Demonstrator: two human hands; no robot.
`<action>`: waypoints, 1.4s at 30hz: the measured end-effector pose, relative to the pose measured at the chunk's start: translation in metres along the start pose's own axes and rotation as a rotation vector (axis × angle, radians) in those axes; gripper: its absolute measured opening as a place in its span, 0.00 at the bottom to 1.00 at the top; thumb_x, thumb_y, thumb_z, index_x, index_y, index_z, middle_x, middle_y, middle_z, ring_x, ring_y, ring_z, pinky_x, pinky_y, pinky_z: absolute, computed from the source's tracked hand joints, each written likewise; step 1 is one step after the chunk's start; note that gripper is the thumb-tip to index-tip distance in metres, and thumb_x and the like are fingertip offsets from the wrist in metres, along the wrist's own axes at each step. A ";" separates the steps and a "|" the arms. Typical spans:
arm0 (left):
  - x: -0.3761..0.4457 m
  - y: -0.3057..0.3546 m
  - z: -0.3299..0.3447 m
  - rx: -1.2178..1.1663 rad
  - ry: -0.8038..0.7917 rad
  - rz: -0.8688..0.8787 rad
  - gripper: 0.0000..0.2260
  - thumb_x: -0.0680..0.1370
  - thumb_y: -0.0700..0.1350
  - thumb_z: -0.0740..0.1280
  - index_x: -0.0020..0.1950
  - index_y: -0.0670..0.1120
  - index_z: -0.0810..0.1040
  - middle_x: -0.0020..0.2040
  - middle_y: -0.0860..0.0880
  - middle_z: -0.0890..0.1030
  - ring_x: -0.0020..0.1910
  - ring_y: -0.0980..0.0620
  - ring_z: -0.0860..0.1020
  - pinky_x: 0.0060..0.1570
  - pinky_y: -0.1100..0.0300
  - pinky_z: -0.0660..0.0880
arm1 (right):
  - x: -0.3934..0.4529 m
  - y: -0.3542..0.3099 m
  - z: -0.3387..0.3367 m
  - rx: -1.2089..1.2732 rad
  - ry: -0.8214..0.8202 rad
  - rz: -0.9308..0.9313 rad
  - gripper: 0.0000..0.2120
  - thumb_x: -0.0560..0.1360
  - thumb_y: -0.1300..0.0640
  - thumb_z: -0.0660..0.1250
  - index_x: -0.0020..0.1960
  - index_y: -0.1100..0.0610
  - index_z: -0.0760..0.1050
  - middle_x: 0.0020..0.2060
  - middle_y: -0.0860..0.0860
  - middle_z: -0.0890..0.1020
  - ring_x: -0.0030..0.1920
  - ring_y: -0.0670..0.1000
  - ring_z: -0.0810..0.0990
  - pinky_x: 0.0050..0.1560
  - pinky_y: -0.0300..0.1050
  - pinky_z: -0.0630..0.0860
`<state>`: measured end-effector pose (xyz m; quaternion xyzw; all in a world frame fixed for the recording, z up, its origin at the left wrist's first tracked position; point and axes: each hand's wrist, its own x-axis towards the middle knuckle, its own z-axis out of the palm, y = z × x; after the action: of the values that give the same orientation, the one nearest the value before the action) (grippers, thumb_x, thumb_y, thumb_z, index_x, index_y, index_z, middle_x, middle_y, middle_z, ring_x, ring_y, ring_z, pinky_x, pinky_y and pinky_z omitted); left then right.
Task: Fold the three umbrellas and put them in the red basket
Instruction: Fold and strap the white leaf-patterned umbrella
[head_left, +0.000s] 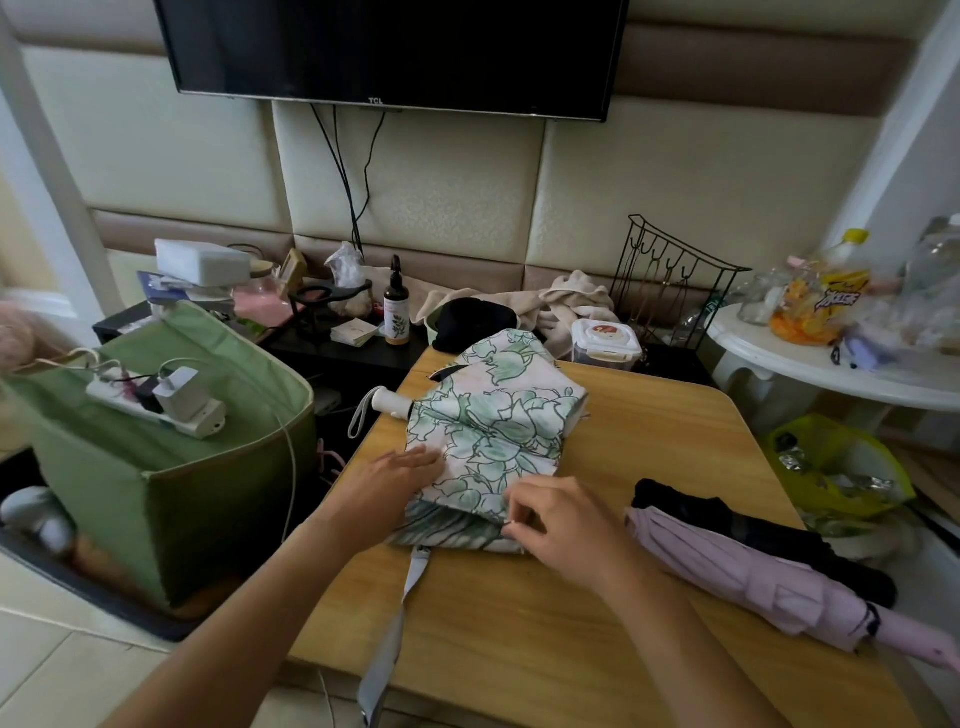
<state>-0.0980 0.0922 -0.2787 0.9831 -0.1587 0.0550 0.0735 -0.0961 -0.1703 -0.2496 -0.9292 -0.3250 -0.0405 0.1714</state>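
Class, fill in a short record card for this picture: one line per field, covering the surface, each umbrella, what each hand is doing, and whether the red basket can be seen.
Surface: wooden table
Floral umbrella: collapsed, canopy loose, lying mid-table, white handle pointing left
Pink umbrella: collapsed, lying at the table's right edge
Black umbrella: lying beside the pink one, on its far side
Left hand: flat, pressing the floral canopy's left edge
Right hand: pinching the canopy's near edge
Red basket: not in view
Umbrellas put away: none

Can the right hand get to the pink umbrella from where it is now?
Probably yes. The right hand pinches the floral umbrella; the pink umbrella lies just to its right on the table, nothing between.
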 end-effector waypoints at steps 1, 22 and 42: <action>-0.001 0.000 0.001 -0.001 -0.023 0.002 0.37 0.77 0.28 0.60 0.82 0.53 0.58 0.82 0.55 0.57 0.81 0.56 0.55 0.80 0.55 0.55 | 0.000 -0.001 0.002 -0.017 -0.037 0.009 0.08 0.78 0.47 0.70 0.44 0.46 0.73 0.46 0.41 0.79 0.48 0.45 0.76 0.49 0.42 0.72; -0.008 0.019 0.030 0.163 -0.062 -0.117 0.34 0.82 0.61 0.38 0.81 0.45 0.63 0.81 0.44 0.61 0.80 0.43 0.58 0.76 0.41 0.40 | 0.009 -0.014 0.018 -0.052 -0.168 0.135 0.27 0.83 0.52 0.63 0.77 0.33 0.60 0.55 0.45 0.69 0.59 0.48 0.68 0.57 0.46 0.73; 0.000 0.050 0.042 -0.002 -0.120 -0.077 0.26 0.83 0.65 0.41 0.81 0.66 0.39 0.81 0.56 0.33 0.80 0.50 0.30 0.78 0.48 0.31 | 0.028 -0.007 -0.018 0.610 0.644 0.485 0.27 0.77 0.47 0.72 0.71 0.52 0.67 0.49 0.41 0.77 0.43 0.38 0.78 0.38 0.30 0.73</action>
<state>-0.1108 0.0387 -0.3134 0.9899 -0.1247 -0.0069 0.0669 -0.0776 -0.1546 -0.2248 -0.8259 -0.0275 -0.1874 0.5310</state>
